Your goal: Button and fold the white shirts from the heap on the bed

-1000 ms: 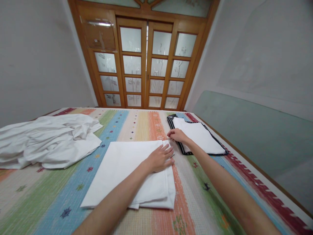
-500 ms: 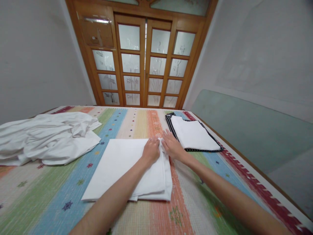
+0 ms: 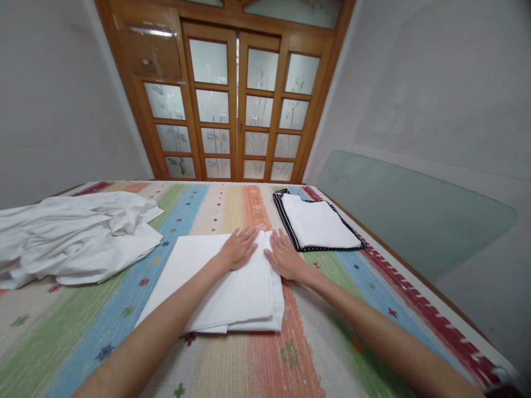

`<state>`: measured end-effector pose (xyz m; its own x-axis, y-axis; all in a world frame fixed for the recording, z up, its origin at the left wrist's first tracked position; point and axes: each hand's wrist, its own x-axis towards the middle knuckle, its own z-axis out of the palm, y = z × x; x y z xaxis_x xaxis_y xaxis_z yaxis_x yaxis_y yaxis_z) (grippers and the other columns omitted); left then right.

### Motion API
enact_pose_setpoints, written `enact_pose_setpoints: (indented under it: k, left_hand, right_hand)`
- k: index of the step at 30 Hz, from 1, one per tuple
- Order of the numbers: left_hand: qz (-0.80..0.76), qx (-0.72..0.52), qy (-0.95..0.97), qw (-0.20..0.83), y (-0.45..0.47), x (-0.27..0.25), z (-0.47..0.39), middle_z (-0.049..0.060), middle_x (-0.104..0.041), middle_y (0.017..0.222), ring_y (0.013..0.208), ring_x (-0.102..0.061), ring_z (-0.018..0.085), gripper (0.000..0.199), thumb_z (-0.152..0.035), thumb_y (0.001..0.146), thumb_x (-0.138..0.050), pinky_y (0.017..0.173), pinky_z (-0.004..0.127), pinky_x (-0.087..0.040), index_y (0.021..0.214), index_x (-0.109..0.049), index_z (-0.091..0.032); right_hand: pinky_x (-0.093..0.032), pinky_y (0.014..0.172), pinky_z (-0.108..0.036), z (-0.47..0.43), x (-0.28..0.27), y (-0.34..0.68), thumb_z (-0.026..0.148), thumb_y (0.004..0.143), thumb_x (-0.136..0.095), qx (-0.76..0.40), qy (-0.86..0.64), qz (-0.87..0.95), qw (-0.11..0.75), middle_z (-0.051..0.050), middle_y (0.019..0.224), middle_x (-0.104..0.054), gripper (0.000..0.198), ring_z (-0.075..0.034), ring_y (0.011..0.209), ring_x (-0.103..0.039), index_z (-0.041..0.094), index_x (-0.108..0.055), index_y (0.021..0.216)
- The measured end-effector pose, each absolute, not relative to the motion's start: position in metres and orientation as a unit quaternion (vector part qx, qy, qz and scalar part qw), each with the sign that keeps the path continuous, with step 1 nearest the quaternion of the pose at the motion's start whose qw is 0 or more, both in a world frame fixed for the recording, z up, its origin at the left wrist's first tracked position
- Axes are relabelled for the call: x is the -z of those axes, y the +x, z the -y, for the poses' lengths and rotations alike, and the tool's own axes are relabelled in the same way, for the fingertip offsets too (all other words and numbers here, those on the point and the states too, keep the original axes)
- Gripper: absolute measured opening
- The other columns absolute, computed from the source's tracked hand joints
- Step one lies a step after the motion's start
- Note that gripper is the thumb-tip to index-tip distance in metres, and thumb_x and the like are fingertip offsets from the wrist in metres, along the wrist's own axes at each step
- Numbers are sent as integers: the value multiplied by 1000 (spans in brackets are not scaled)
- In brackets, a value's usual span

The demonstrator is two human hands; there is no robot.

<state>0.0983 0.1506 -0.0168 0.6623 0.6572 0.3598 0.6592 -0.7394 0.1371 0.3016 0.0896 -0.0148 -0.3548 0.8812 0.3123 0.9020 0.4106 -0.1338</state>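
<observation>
A folded white cloth (image 3: 232, 301) lies flat in front of me, its layers showing along the right and near edges. My left hand (image 3: 239, 248) rests palm down on its upper part, fingers stretched out. At its far right corner lies my right hand (image 3: 286, 255), fingers extended and touching the cloth's right edge. Neither hand grips anything. To the right is a folded white garment (image 3: 321, 224) with black striped edging, apart from my right hand.
A crumpled heap of white fabric (image 3: 78, 235) lies at the left. Everything rests on a striped, multicoloured bedspread (image 3: 219, 365). A pale green headboard-like panel (image 3: 406, 210) stands along the right wall. Wooden glazed doors (image 3: 236, 105) close off the far end.
My left hand has slid left and opened out flat from the cloth's right edge. My right hand has moved slightly nearer along that edge. The whole view has shifted a little.
</observation>
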Motion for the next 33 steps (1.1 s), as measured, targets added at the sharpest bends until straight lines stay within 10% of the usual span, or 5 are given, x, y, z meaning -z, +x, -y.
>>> enact_pose_setpoints:
  k: [9,15,27,33]
  left_hand:
    - [415,171,-893,34,73,-7,-159,18,-58,134,122,-53,31,41,-40,97,-41,97,43,-43,126,-58,-15]
    - [488,124,-863,41,53,-19,-165,17,-67,102,106,-59,31,36,-43,96,-46,92,42,-42,90,-69,-16]
    - [702,8,-711,38,-14,-38,-147,24,-68,110,104,-66,36,47,-40,97,-32,80,40,-48,122,-54,-6]
    - [708,22,-706,0,-36,-31,-118,25,-71,104,103,-67,35,44,-37,94,-38,82,38,-48,120,-52,-4]
  right_hand:
    - [-34,115,-46,8,-34,227,51,95,-50,11,-250,956,151,-17,151,-41,62,-27,146,-26,11,-46,142]
    - [-46,103,-38,2,-13,221,19,99,-42,55,-186,973,126,-12,138,-58,36,-20,129,-52,15,-55,133]
    - [-40,109,-41,-96,-12,305,10,88,-50,35,-476,865,155,-8,124,-68,31,-24,124,-57,21,-73,106]
    - [-29,117,-41,-88,-9,299,25,97,-38,-35,-573,785,233,-16,142,-54,40,-25,138,-41,10,-63,126]
